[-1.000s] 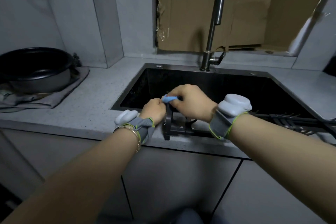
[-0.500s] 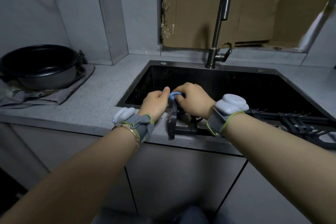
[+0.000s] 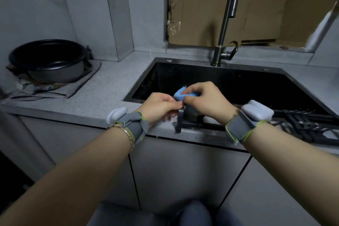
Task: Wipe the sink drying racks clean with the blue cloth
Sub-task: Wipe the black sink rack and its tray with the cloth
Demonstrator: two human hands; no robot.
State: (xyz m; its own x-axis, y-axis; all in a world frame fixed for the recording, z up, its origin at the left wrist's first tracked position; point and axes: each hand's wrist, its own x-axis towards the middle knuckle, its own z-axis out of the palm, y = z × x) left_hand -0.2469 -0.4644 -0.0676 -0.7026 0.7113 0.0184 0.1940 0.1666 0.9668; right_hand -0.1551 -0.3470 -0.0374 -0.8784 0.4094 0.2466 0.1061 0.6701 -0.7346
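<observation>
Your right hand (image 3: pixel 207 101) pinches the blue cloth (image 3: pixel 178 94) on the mid-frame rack (image 3: pixel 185 117), left hand (image 3: pixel 159 106) gripping its end; right-edge rack (image 3: pixel 308 126) apparently awaits wiping.

Left hand (image 3: pixel 161 106), right hand (image 3: pixel 206 101) pinching

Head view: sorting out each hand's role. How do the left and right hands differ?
The right hand grips the blue cloth atop the drying rack; the left hand holds the rack's end, lower. The left wrist carries a bracelet, the right none. Both wear grey wrist straps.
</observation>
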